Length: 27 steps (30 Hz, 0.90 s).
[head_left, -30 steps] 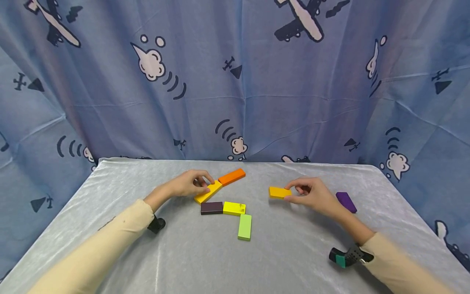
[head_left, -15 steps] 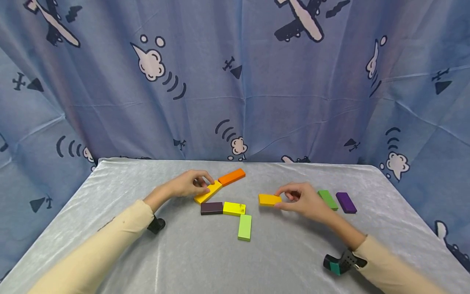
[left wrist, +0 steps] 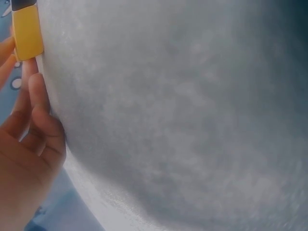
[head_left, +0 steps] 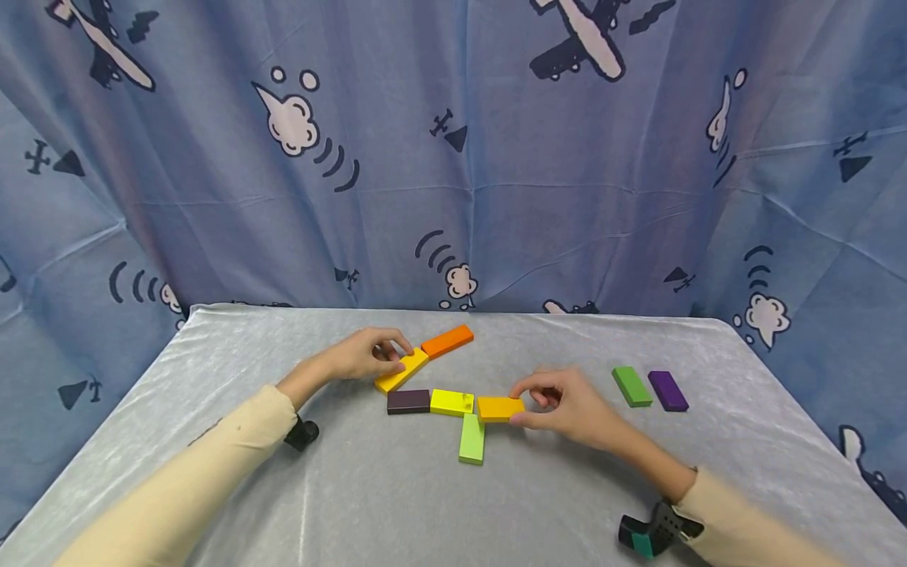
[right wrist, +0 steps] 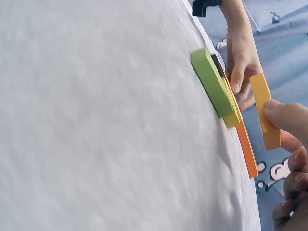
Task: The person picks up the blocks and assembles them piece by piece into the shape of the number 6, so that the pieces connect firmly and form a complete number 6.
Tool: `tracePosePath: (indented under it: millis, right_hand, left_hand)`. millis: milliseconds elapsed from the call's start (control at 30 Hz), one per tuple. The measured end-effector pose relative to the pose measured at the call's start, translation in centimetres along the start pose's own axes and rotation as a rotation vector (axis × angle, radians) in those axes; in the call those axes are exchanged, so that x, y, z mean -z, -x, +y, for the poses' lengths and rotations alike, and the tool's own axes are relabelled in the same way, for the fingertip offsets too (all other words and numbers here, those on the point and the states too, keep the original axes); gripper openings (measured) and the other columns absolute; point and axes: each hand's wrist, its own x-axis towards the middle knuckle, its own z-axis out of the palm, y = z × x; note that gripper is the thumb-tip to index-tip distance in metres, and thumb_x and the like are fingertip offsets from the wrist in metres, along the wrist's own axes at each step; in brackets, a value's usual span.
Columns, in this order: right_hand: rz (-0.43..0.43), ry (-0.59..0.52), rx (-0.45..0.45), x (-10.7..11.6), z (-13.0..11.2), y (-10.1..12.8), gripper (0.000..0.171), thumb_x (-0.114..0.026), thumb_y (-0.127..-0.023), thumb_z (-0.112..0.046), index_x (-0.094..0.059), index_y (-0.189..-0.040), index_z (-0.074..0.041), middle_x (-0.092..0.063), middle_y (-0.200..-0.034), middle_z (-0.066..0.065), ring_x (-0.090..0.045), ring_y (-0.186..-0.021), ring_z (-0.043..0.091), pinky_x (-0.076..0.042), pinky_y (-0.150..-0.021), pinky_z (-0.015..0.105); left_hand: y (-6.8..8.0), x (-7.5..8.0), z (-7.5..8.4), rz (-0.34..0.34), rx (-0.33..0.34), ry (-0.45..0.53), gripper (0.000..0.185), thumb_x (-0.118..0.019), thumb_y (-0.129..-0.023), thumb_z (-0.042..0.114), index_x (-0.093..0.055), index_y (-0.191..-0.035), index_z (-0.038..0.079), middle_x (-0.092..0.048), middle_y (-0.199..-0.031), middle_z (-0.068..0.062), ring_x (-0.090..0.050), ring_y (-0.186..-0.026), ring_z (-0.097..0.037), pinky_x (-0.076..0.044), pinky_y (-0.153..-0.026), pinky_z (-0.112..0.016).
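Observation:
My right hand [head_left: 570, 405] pinches an amber-yellow block [head_left: 498, 409] by its right end, between thumb and forefinger. In the head view that block overlaps the top of a light green block [head_left: 472, 442] and sits at the right end of a bright yellow block [head_left: 450, 402]. A dark block [head_left: 409, 402] lies end to end with the bright yellow one. My left hand [head_left: 361, 356] pinches another yellow block [head_left: 398, 375], which lies slanted between the dark block and an orange block [head_left: 448, 341]. The left wrist view shows its yellow end [left wrist: 28, 32] by the fingertips.
A green block [head_left: 631, 387] and a purple block [head_left: 668, 391] lie side by side on the right of the pale cloth-covered table [head_left: 340, 504]. Behind the table's far edge hangs a blue curtain [head_left: 397, 236] with printed airplanes.
My right hand has carried the amber-yellow block left and toward me, up to the bright yellow and light green blocks. The green block on the right has come into sight. My left hand has stayed put.

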Motion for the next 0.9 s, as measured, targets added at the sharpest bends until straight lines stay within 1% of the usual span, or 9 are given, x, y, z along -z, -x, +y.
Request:
tracePosePath:
  millis: [133,300,600,900]
  right_hand:
    - [-0.004,-0.027,0.038,-0.8,-0.6,0.3,0.023,-0.088,-0.082,-0.021,-0.076,-0.101,-0.016,-0.046,-0.072,-0.004,-0.043,-0.065,0.013,-0.035,-0.056,0.026]
    - [-0.033,-0.055,0.064,-1.7,-1.6,0.5,0.024,-0.088,-0.082,-0.024,-0.076,-0.101,-0.017,-0.046,-0.072,-0.003,-0.043,-0.066,0.013,-0.036,-0.057,0.026]
    - [-0.124,-0.078,0.038,-3.1,-2.8,0.4,0.023,-0.088,-0.082,-0.025,-0.076,-0.102,-0.018,-0.045,-0.072,-0.004,-0.042,-0.067,0.011,-0.036,-0.059,0.026]
    - [-0.161,-0.106,0.078,-4.2,-3.0,0.3,0.023,-0.088,-0.081,-0.027,-0.077,-0.100,-0.019,-0.044,-0.072,-0.004,-0.041,-0.067,0.010,-0.036,-0.061,0.027]
  left_hand:
    - [0.0,0.0,0.0,0.002,0.003,0.001,0.023,-0.070,-0.097,0.007,-0.070,-0.120,0.010,-0.068,-0.096,-0.004,-0.062,-0.086,-0.020,-0.053,-0.078,-0.034]
    - [0.0,0.0,0.0,0.003,0.010,0.000,0.023,-0.070,-0.097,0.008,-0.070,-0.120,0.010,-0.068,-0.097,-0.003,-0.062,-0.086,-0.019,-0.053,-0.079,-0.034]
    - [-0.1,0.0,0.2,0.004,0.003,-0.001,0.023,-0.070,-0.097,0.007,-0.070,-0.120,0.009,-0.068,-0.096,-0.003,-0.062,-0.085,-0.019,-0.053,-0.078,-0.034]
    - [0.1,0.0,0.4,0.005,-0.005,0.003,0.023,-0.069,-0.098,0.006,-0.069,-0.121,0.007,-0.068,-0.097,-0.004,-0.063,-0.086,-0.020,-0.052,-0.079,-0.035]
